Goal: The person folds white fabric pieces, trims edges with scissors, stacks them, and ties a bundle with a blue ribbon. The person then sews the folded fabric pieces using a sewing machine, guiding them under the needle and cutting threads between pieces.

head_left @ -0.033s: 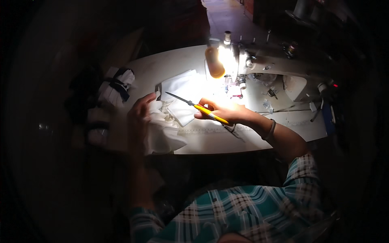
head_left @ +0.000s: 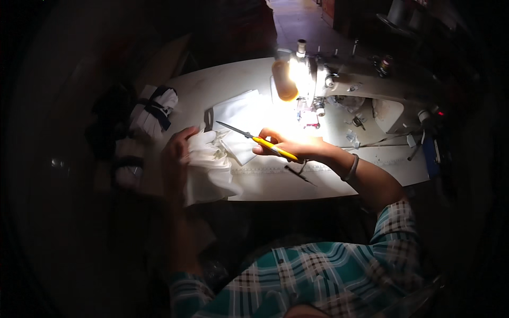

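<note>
From my remote seat I look down through the head camera at a person working on a pale, round-edged table (head_left: 289, 189) in a dark room, with one fierce patch of light near the middle. The left hand (head_left: 178, 150) is in shadow at the table's left side. Its fingers are bent in against the upper left edge of a gathered white cloth (head_left: 211, 177) and grip it; I cannot tell how tightly the fingertips meet. The cloth falls in loose folds toward the table's near edge.

The right hand (head_left: 282, 143) curls around the yellow-handled scissors (head_left: 261, 141), thumb and forefinger bent with a small gap between them. The dark blades lie together in one narrow line, aimed left and away from the wearer, their tip above a flat white fabric piece (head_left: 235, 113). That piece lies just beyond the gathered cloth.

To the right I see a sewing machine (head_left: 400, 87), its needle end lost in glare beside an amber object (head_left: 284, 82). A ruler strip (head_left: 260, 170) runs along the table below the scissors. At far left sit bundles of white cloth (head_left: 150, 115) tied with dark bands.
</note>
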Demonstrator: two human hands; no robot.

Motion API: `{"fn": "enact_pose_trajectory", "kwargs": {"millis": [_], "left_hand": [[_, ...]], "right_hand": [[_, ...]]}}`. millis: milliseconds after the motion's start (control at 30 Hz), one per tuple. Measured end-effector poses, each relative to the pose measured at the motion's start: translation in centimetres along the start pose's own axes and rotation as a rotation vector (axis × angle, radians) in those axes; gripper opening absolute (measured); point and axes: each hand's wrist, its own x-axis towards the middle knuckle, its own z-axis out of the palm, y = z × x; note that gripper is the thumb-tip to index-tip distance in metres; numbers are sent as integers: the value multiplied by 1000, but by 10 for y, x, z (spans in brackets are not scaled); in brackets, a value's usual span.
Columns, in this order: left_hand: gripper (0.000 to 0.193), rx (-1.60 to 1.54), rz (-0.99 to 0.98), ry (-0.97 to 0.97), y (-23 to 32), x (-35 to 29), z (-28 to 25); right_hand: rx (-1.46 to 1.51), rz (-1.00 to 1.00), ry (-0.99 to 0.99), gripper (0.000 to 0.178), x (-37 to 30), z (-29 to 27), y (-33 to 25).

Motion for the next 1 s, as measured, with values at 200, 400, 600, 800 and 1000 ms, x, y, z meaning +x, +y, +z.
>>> {"fn": "enact_pose_trajectory", "kwargs": {"millis": [200,400,600,800,1000], "left_hand": [[69,-48,52,235,-20,-99,-63],[63,29,126,507,1,-151,-28],[63,-18,113,582,-4,-169,-24],[63,-22,172,606,-10,-185,-23],[64,-8,294,481,-29,-193,-41]], "right_hand": [[84,225,-91,68,34,14,-4],[17,174,-63,64,23,3,9],[205,236,-314,51,-11,-9,6],[224,512,-730,80,-33,-13,-9],[306,637,-822,101,-20,18,15]]}}
